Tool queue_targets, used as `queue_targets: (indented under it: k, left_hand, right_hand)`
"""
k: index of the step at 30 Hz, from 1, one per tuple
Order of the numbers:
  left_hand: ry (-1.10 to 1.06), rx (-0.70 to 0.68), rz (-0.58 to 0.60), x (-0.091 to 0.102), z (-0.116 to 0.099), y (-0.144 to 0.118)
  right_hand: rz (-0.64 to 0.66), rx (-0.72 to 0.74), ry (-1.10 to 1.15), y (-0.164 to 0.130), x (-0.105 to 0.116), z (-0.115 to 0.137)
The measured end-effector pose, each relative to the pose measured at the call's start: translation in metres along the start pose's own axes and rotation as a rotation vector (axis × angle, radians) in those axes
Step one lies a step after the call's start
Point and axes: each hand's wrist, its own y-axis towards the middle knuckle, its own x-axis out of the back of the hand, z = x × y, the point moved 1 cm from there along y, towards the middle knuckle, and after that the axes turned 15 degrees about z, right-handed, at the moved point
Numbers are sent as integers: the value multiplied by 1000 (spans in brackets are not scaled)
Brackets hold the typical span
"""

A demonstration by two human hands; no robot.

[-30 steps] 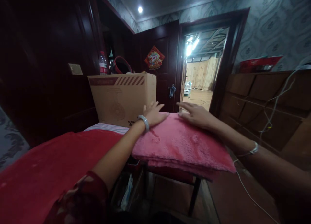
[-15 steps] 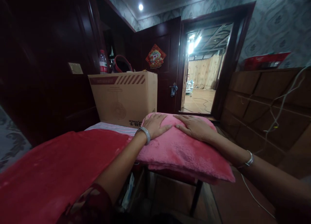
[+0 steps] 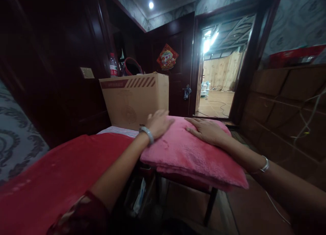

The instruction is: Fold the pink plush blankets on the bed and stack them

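Observation:
A folded pink plush blanket [image 3: 183,156] lies on a dark-legged stool [image 3: 211,204], its layers showing along the front edge. My right hand [image 3: 207,130] rests flat on the upper right part of it, fingers stretched out. Over the upper left corner is my left hand [image 3: 158,124], slightly smeared by motion, with its fingers apart. Whether the left palm presses on the cloth or hovers just above it, I cannot tell. Neither hand grips anything.
A red cover [image 3: 91,160] spreads over a bed-like surface at left. Behind stands a large cardboard box [image 3: 132,102] with a plastic bottle [image 3: 113,66] beyond its top edge. Stacked brown boxes [image 3: 270,85] and a loose white cable [image 3: 309,116] are at right. A doorway [image 3: 216,102] opens behind.
My left hand has shifted left and lifted somewhat toward the blanket's left edge. My right hand stays flat on the blanket. The view has turned slightly left.

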Motion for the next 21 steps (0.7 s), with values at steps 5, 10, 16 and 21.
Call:
queue_targets:
  k: [5, 10, 16, 21]
  left_hand:
    - [29, -270, 128, -14, -43, 14]
    - [-16, -50, 51, -30, 5, 17]
    - [-97, 210, 136, -55, 94, -24]
    - [-70, 477, 305, -90, 161, -109]
  right_hand:
    - [-42, 11, 5, -1, -2, -1]
    - [-13, 11, -9, -1, -3, -4]
    - [-34, 21, -8, 1, -5, -6]
    - [-19, 61, 94, 4, -6, -19]
